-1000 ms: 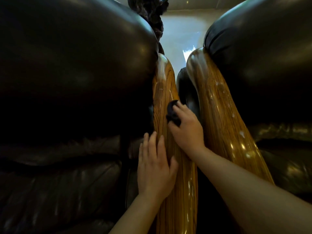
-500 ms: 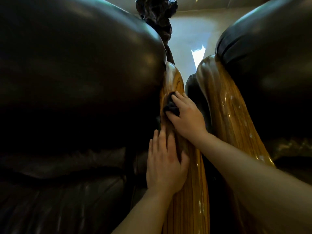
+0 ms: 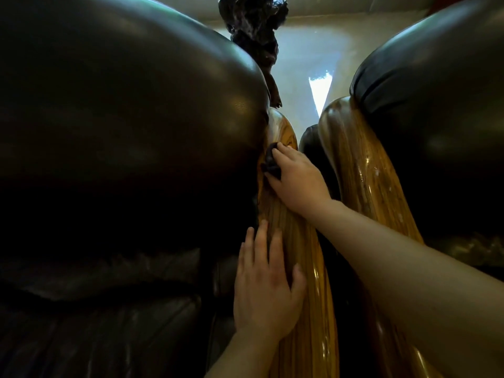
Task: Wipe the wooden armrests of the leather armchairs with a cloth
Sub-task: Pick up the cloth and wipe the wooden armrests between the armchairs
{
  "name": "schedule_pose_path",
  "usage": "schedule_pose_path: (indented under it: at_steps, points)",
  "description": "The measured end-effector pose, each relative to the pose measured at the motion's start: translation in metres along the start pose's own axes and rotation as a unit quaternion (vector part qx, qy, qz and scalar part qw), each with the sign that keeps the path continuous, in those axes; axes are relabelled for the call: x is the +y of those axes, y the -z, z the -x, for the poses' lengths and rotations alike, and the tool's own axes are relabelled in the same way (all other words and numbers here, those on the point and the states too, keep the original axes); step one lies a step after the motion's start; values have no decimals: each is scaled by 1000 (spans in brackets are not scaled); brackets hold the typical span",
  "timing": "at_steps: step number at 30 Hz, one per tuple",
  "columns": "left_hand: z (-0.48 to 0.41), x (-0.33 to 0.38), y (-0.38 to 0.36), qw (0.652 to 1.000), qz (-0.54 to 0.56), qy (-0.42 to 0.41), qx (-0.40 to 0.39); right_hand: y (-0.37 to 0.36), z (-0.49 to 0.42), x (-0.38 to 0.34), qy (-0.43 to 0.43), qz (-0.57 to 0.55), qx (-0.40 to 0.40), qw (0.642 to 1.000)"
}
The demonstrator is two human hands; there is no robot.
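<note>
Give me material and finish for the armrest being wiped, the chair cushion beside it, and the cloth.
Left armrest: wood with glossy varnish; straight grain lines and bright streaks of glare. Cushion: dark brown leather or a look-alike, smooth, soft sheen, creased lower down. Cloth under the right hand: dark, bunched, matte, probably soft fabric; weave too small to tell.

left hand (image 3: pixel 266 290) bare | right hand (image 3: pixel 297 181) bare | forearms unsleeved | no rings, no watch

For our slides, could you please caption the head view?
Right hand presses a dark cloth on the left chair's wooden armrest; left hand rests flat below.
</note>
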State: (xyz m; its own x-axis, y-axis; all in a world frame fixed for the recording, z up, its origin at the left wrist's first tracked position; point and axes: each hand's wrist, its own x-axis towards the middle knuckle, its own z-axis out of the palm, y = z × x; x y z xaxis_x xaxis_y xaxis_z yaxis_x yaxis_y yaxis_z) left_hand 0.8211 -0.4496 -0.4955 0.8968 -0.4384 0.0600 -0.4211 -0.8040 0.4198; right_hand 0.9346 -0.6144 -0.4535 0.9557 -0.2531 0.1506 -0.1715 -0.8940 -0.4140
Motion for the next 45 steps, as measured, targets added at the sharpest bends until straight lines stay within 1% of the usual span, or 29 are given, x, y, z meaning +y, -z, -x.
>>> schedule_pose_path:
  at_steps: [2, 3, 4, 6, 7, 9, 10, 11, 12, 13, 15, 16, 17, 21, 24, 26, 29, 30, 31, 34, 36, 37, 40, 43, 45]
  points:
    - [0, -1, 0, 1000, -4, -7, 0, -6, 17, -5, -21, -31, 57, 998]
    - [0, -1, -1, 1000, -4, -12, -3, -6, 35, -6, -9, -41, 85, 995]
    - [0, -1, 0, 1000, -5, -14, -5, -5, 56, -8, 23, -41, 96, 994]
    - [0, 0, 2, 1000, -8, -11, -6, 4, 79, -7, 93, -50, 48, 993]
    - [0, 0, 2, 1000, -5, -9, -6, 15, 73, -7, 79, -91, 18, 992]
    - [-1, 0, 1, 1000, 8, -9, -14, 31, 38, -7, -22, -201, 0, 979]
    - [0, -1, 2, 1000, 12, -10, -15, 37, 23, -8, -62, -230, -12, 971]
    - [-1, -2, 2, 1000, 12, -11, -14, 37, 15, -9, -56, -204, -31, 977]
    - [-1, -2, 2, 1000, 10, -12, -13, 34, 16, -10, -28, -156, -55, 986]
    - [-2, -2, 3, 1000, 7, -15, -13, 26, 23, -10, 19, -96, -70, 993]
    - [-2, -2, 4, 1000, -1, -22, -20, 8, 48, -7, 109, -16, -60, 992]
    - [-3, -1, 4, 1000, -3, -24, -20, 3, 49, -3, 121, -12, -50, 991]
    - [-3, -1, 4, 1000, -3, -23, -16, 0, 37, 1, 109, -33, -28, 993]
    - [0, -1, 4, 1000, 0, -19, -19, -10, -33, 2, -25, -107, 30, 993]
    - [-1, 0, 4, 1000, -8, -12, -15, -17, -63, 11, -64, -139, 26, 988]
    - [0, 2, 5, 1000, -13, -7, -17, -14, -72, 23, -102, -181, 32, 978]
    - [0, 2, 5, 1000, -6, -10, -20, -10, -78, 28, -189, -231, 46, 953]
    - [-1, 2, 5, 1000, -6, -15, -23, -10, -70, 26, -193, -237, 49, 951]
    - [-1, 1, 6, 1000, -6, -17, -22, -11, -57, 21, -177, -242, 53, 953]
    - [-2, 1, 6, 999, -6, -17, -29, -15, 20, 13, -134, -248, 62, 958]
    - [-2, 1, 7, 999, -8, -20, -26, -14, 72, 14, -125, -247, 69, 958]
    - [-2, 0, 7, 999, -5, -20, -25, -13, 83, 17, -128, -250, 64, 958]
    - [-1, 0, 5, 1000, 9, -15, -21, -8, 50, 21, -159, -270, 34, 949]
    - [-3, -1, 3, 1000, 22, -5, -16, -5, 2, 16, -198, -271, 43, 941]
    - [-2, -1, 2, 1000, 28, -8, -12, -9, 16, 12, -177, -238, 50, 954]
